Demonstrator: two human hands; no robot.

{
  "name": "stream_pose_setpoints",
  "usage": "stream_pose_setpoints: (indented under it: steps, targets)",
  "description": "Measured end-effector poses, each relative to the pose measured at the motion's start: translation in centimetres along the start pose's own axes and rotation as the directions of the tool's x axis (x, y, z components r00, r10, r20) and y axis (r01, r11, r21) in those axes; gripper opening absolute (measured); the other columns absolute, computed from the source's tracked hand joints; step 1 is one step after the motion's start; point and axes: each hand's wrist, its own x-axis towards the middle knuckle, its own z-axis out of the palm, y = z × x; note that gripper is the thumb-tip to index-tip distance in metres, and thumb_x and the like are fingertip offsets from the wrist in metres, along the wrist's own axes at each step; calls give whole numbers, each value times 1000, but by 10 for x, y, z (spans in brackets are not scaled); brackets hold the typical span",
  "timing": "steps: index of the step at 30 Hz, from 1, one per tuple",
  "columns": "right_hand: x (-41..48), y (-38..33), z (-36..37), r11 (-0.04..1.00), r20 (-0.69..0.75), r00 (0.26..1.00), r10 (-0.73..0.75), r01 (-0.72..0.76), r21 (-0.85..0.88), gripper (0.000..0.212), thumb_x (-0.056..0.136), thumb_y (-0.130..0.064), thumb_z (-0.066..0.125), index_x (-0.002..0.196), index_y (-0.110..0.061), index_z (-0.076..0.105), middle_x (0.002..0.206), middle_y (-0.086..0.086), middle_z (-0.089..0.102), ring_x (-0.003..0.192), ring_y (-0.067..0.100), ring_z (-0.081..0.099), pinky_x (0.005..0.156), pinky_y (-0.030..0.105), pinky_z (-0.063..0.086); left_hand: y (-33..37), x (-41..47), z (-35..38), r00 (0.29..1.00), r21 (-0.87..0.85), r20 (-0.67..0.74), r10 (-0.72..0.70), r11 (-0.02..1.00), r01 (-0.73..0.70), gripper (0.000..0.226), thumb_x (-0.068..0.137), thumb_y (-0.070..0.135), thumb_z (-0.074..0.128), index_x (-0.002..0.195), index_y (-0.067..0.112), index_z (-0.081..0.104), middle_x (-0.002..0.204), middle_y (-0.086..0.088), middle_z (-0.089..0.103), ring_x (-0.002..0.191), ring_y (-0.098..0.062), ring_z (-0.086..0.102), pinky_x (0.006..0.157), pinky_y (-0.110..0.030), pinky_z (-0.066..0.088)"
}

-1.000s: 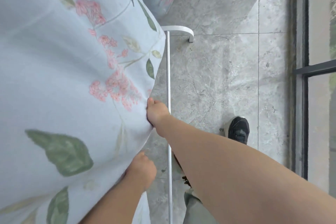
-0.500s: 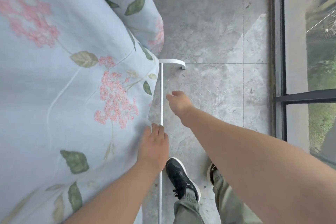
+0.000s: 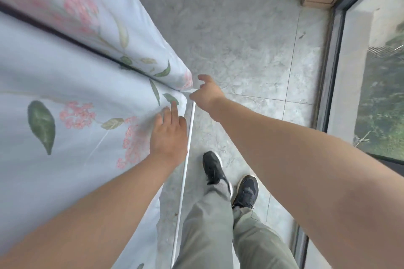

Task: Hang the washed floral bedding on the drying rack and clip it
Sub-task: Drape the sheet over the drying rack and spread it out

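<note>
Half a second on, your right hand (image 3: 207,94) has crossed from the open air beside the rail to the rail's far end, at the corner of the bedding (image 3: 72,76); your left hand (image 3: 169,137) has slid forward along the cloth's edge. That left hand lies flat on the bedding, fingers straight, pressing and gripping nothing; the right hand has its thumb lifted and its fingers bent down out of sight, so whether it pinches cloth, rail or nothing cannot be told. The bedding is draped over the drying rack to your left, its side edge just beside the white rail (image 3: 185,170); no clip shows. The risk, as I judge it, lies at that corner: it sits at the very end of the rail, and an outward tug or the cloth's own weight could drag it toward the floor (image 3: 240,39). The bedding's long axis seems to run away leftward along its dark fold line; its corner points at your right hand.
</note>
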Motion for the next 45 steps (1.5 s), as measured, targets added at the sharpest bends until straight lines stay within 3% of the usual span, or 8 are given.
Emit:
stream_pose_setpoints:
  steps: [9, 13, 23, 26, 32, 36, 40, 45]
  targets:
    - [85, -64, -12, 964, 125, 989, -81, 110, -243, 26, 96, -21, 55, 117, -9, 62, 98, 8, 64, 90, 29, 60, 73, 33, 48, 5, 76, -13, 970, 67, 187, 152, 984, -167, 41, 86, 16, 46, 125, 8, 54, 139, -23, 42, 129, -38, 36, 109, -50, 28]
    - [133, -109, -34, 959, 95, 988, -122, 142, -246, 25, 101, -25, 50, 119, -10, 59, 102, 6, 63, 89, 23, 54, 73, 27, 39, 0, 112, -26, 969, -220, 242, 53, 975, 1, 30, 81, 18, 54, 111, 17, 57, 116, -5, 53, 109, -28, 47, 92, -40, 35]
    - [216, -223, -103, 949, 183, 961, -206, 242, -202, 25, 97, -33, 53, 98, -8, 58, 80, 1, 55, 84, 30, 60, 77, 46, 57, -21, 202, -83, 799, -670, 470, -374, 438, 599, 41, 93, 22, 58, 132, 14, 49, 133, -6, 52, 119, -29, 55, 97, -39, 43]
    - [231, -253, -134, 896, 339, 910, -240, 342, -283, 18, 95, -27, 56, 103, -10, 57, 85, 0, 55, 83, 26, 58, 67, 40, 55, -32, 230, -134, 832, -790, 303, -464, 366, 492, 34, 88, 15, 59, 122, 16, 55, 121, -5, 56, 97, -31, 64, 82, -39, 48]
    - [227, -247, -167, 540, 800, 598, 38, 662, -520, 51, 93, 9, 40, 129, -20, 61, 121, -3, 61, 105, 17, 58, 76, 18, 48, -45, 226, -246, 807, -584, -437, -397, 808, 81, 31, 79, -1, 46, 100, 16, 61, 109, -3, 62, 93, -26, 57, 76, -38, 42]
    - [226, -245, -154, 462, 832, 512, 213, 697, -548, 56, 92, 14, 38, 128, -19, 64, 124, -4, 62, 112, 17, 59, 87, 23, 50, -51, 229, -233, 870, -433, 109, -480, 765, 476, 53, 67, -1, 50, 117, 4, 67, 129, -27, 60, 72, -32, 60, 63, -41, 49]
    - [243, -245, -137, 482, 777, 572, 262, 620, -619, 56, 90, 10, 35, 119, -28, 64, 126, -9, 61, 119, 11, 55, 80, 19, 44, -65, 236, -213, 610, -293, 738, -288, 677, 675, 54, 65, 9, 72, 118, 13, 62, 117, -13, 62, 85, -28, 68, 69, -35, 49]
    - [260, -257, -102, 424, 773, 534, 343, 646, -635, 42, 96, -1, 38, 121, -27, 61, 125, -10, 59, 88, 3, 56, 66, 15, 40, -56, 233, -181, 394, -248, 897, -201, 511, 823, 39, 83, 2, 60, 118, 18, 60, 109, 2, 63, 99, -20, 68, 71, -29, 48]
